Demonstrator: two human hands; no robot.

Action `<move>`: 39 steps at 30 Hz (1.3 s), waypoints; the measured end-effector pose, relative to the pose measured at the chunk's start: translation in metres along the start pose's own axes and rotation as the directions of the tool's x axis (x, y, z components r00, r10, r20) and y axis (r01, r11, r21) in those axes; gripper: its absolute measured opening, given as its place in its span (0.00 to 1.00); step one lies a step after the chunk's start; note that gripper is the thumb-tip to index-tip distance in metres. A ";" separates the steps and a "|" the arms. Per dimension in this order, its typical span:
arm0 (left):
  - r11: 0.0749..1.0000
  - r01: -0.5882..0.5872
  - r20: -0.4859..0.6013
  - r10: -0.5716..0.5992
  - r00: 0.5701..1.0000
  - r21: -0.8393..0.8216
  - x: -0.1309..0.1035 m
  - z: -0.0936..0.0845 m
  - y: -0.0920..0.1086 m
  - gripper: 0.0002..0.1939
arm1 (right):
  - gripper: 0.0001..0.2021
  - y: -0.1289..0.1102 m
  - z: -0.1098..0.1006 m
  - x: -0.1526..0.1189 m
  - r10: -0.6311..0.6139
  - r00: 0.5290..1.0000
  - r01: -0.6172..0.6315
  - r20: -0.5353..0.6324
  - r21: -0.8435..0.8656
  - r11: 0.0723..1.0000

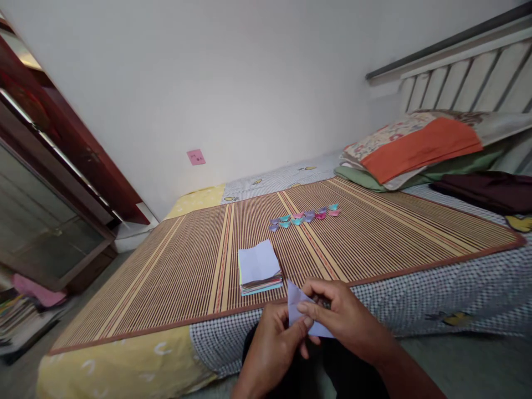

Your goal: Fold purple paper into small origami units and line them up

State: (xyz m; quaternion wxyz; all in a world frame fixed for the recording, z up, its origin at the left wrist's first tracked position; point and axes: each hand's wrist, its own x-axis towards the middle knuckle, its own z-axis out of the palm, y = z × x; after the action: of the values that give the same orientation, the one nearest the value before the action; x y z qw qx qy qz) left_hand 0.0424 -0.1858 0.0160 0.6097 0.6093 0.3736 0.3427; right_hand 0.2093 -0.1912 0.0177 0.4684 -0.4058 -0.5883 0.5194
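A pale lavender sheet of origami paper [296,299], partly folded, is held between my two hands just off the bed's front edge. My left hand [276,346] pinches its lower left side, thumb on top. From the right, my right hand [338,310] grips the same paper, with its thumb pressed near the middle and fingers curled behind. The hands cover part of the folds. Just beyond them a stack of coloured paper squares [258,263] lies on the mat, a lavender one on top. Farther back sit several small folded paper boats [308,216] in two rows.
A striped bamboo mat [187,266] covers the bed. Pillows [424,147] and a dark folded cloth [486,191] lie at the right by the white headboard [465,72]. A pink note [196,157] is stuck on the wall. A glass-panelled cabinet [45,216] stands at the left.
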 end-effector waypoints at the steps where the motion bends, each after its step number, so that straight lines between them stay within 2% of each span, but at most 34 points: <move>1: 1.000 -0.010 -0.047 0.010 0.999 -0.001 0.001 -0.001 -0.001 0.22 | 0.13 0.000 -0.001 0.001 -0.018 0.999 0.018 -0.029 -0.019 1.000; 4: 0.995 -0.047 -0.236 0.026 0.971 -0.084 0.003 -0.005 -0.004 0.20 | 0.15 0.002 -0.002 0.002 -0.055 0.991 0.048 -0.122 -0.057 0.997; 6: 0.987 -0.037 -0.271 -0.008 0.962 -0.158 0.004 -0.005 -0.007 0.20 | 0.15 0.004 -0.001 0.003 -0.053 0.992 0.048 -0.118 -0.047 0.998; 10: 0.963 0.024 -0.216 -0.084 0.973 -0.267 0.005 0.001 -0.011 0.23 | 0.15 0.009 0.006 0.003 -0.103 0.972 0.095 -0.212 -0.049 0.994; 13: 0.954 0.031 -0.229 -0.103 0.968 -0.297 0.005 0.005 -0.013 0.25 | 0.13 0.011 0.010 0.005 -0.143 0.962 0.124 -0.231 -0.096 0.988; 16: 0.978 0.024 -0.273 -0.081 0.959 -0.206 0.005 0.006 -0.015 0.24 | 0.11 0.009 0.010 0.007 -0.115 0.958 0.090 -0.263 -0.107 0.990; 19: 0.992 0.015 -0.276 -0.049 0.960 -0.123 0.004 0.005 -0.016 0.22 | 0.15 0.004 0.007 0.009 -0.098 0.941 0.074 -0.324 -0.085 0.994; 24: 0.982 0.022 -0.227 -0.065 0.972 -0.186 0.005 0.006 -0.018 0.22 | 0.14 -0.004 0.001 0.009 -0.201 0.934 0.160 -0.296 -0.155 0.975; 27: 0.969 0.033 -0.195 -0.082 0.977 -0.243 0.004 0.006 -0.018 0.23 | 0.13 -0.004 0.000 0.009 -0.221 0.940 0.180 -0.260 -0.174 0.968; 33: 0.987 0.043 -0.181 -0.071 0.981 -0.153 0.001 0.000 -0.015 0.22 | 0.14 -0.003 -0.007 0.010 -0.198 0.947 0.147 -0.253 -0.205 0.968; 35: 0.978 0.049 -0.140 -0.078 0.987 -0.201 0.001 -0.002 -0.016 0.22 | 0.16 -0.002 -0.011 0.011 -0.190 0.952 0.157 -0.240 -0.153 0.976; 39: 0.897 0.023 -0.083 -0.067 0.994 -0.441 0.005 -0.004 -0.019 0.20 | 0.22 0.000 -0.014 0.011 -0.146 0.955 0.160 -0.258 0.036 0.986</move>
State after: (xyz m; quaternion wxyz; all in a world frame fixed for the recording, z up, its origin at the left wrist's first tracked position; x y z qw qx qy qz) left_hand 0.0407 -0.1801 -0.0027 0.7205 0.4301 0.3295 0.4328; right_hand 0.2199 -0.1774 0.0197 0.5902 -0.4091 -0.5381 0.4414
